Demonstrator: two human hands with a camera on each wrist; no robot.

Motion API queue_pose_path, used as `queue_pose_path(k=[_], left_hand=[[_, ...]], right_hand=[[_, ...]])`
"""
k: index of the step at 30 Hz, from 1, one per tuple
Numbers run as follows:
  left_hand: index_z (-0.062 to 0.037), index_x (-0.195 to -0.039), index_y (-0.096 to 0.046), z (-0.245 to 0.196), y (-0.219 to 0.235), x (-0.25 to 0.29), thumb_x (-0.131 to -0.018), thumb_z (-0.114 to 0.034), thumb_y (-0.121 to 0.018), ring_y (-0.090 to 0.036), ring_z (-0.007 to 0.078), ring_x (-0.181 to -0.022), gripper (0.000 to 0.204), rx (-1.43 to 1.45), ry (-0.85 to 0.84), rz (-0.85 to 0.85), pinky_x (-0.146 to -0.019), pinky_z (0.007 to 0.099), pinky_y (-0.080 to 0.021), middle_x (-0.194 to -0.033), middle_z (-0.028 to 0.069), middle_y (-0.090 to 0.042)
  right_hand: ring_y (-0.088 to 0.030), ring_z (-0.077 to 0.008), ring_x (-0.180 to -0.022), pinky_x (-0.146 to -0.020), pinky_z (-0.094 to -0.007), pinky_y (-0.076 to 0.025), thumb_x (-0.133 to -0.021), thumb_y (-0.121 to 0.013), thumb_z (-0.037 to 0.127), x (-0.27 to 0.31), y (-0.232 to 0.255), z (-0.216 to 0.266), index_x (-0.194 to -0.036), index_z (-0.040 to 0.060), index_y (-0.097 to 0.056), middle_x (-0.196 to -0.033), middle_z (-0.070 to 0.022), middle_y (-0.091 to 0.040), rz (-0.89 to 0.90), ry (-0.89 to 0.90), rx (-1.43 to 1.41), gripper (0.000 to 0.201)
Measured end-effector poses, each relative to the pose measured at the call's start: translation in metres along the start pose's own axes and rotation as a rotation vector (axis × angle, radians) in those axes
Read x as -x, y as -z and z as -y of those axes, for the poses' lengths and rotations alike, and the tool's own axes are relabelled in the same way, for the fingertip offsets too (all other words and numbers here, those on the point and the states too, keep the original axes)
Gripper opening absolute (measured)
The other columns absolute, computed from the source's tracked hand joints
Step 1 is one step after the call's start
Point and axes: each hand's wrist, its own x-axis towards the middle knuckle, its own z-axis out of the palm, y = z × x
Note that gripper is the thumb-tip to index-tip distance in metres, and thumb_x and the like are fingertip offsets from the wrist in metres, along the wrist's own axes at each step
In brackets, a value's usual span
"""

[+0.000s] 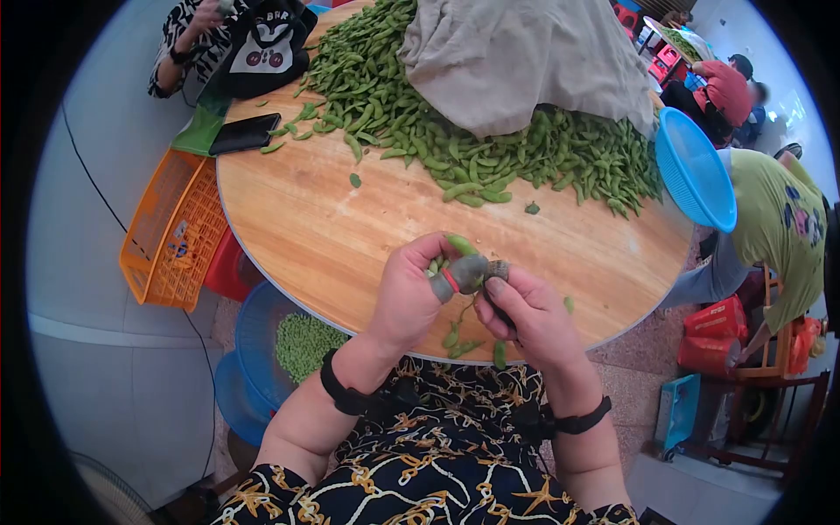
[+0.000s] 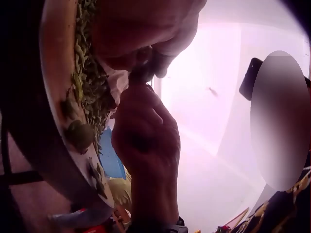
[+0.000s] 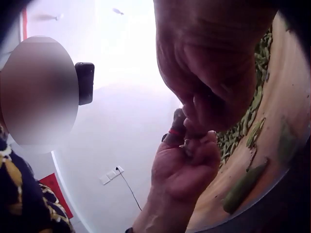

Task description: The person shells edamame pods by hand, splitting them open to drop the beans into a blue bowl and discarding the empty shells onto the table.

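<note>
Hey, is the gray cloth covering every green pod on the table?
No, many green pods lie uncovered on the wooden table beside the gray cloth.

Pods [image 1: 367, 96] heaped on table [image 1: 306, 219] before me, cloth [image 1: 525, 61] atop; phone [image 1: 246, 134] at left edge, basket [image 1: 696, 171] at right.

**Left hand [image 1: 409, 289] and right hand [image 1: 535, 319] meet at six o'clock**

At the round table [image 1: 297, 210], the left hand holds a green pod [image 1: 458, 244]; a grey cover [image 1: 472, 273] with a red band [image 1: 450, 280] sits on one digit. Exactly what the right hand grips is hidden.

A heap of pods [image 1: 376, 96] spreads from about eleven to three, partly under a grey cloth [image 1: 525, 61]. A black phone [image 1: 245, 134] lies near nine, a blue basket [image 1: 696, 171] at three. Beyond the edge, shelled beans [image 1: 306, 343] lie in a blue tub [image 1: 255, 332] between seven and eight.
</note>
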Motion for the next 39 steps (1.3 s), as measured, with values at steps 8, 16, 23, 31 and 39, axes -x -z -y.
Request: queue_pose_path(k=[8, 16, 23, 31, 39], left_hand=[[-0.0033, -0.088, -0.056, 0.010, 0.008, -0.002, -0.081, -0.014, -0.064, -0.050, 0.0065, -0.071, 0.015, 0.250, 0.159, 0.165, -0.063, 0.0181, -0.039, -0.081, 0.0008, -0.054], [-0.0022, -0.096, -0.057, 0.016, -0.001, -0.005, -0.079, -0.007, -0.067, -0.049, 0.0030, -0.068, 0.021, -0.182, 0.080, -0.061, -0.059, 0.0163, -0.041, -0.076, -0.0034, -0.051], [-0.0027, -0.117, -0.055, 0.019, 0.007, -0.006, -0.081, -0.003, -0.063, -0.048, 0.0018, -0.074, 0.037, 0.009, 0.144, -0.005, -0.063, 0.0162, -0.041, -0.084, -0.0028, -0.052], [-0.0001, -0.123, -0.050, 0.019, 0.003, -0.004, -0.080, 0.002, -0.060, -0.055, 0.0089, -0.093, 0.044, -0.368, 0.041, 0.097, -0.083, 0.0219, -0.044, -0.110, 0.0034, -0.059], [-0.0041, -0.126, -0.048, 0.015, 0.007, -0.003, -0.087, -0.003, -0.050, -0.050, 0.0004, -0.071, 0.039, 0.022, 0.315, 0.133, -0.055, 0.0112, -0.036, -0.095, -0.0016, -0.059]], right_hand=[[-0.041, -0.0041, -0.050, -0.047, -0.0188, -0.035, -0.093, -0.046, 0.016, -0.004, 0.014, -0.008, -0.085, 0.0040, -0.055, -0.067, 0.0029, -0.053, 0.091, -0.148, -0.313, 0.017], [-0.046, -0.0037, -0.053, -0.050, -0.0187, -0.038, -0.089, -0.053, 0.017, -0.011, 0.013, -0.019, -0.081, 0.0044, -0.059, -0.060, 0.0046, -0.052, -0.294, 0.186, 0.536, 0.016], [-0.047, -0.0047, -0.052, -0.046, -0.0214, -0.037, -0.088, -0.054, 0.022, -0.015, 0.029, -0.004, -0.078, 0.0048, -0.058, -0.060, 0.0031, -0.053, -0.174, -0.122, 0.247, 0.021], [-0.058, -0.0278, -0.057, -0.052, -0.0327, -0.044, -0.078, -0.065, 0.015, -0.022, 0.023, -0.004, -0.084, -0.0014, -0.060, -0.067, -0.0170, -0.059, -0.271, 0.366, 0.792, 0.018], [-0.058, -0.0318, -0.059, -0.052, -0.0354, -0.044, -0.079, -0.062, 0.010, -0.015, 0.022, -0.004, -0.079, -0.0011, -0.057, -0.066, -0.0176, -0.058, -0.289, 0.425, 0.927, 0.012]])
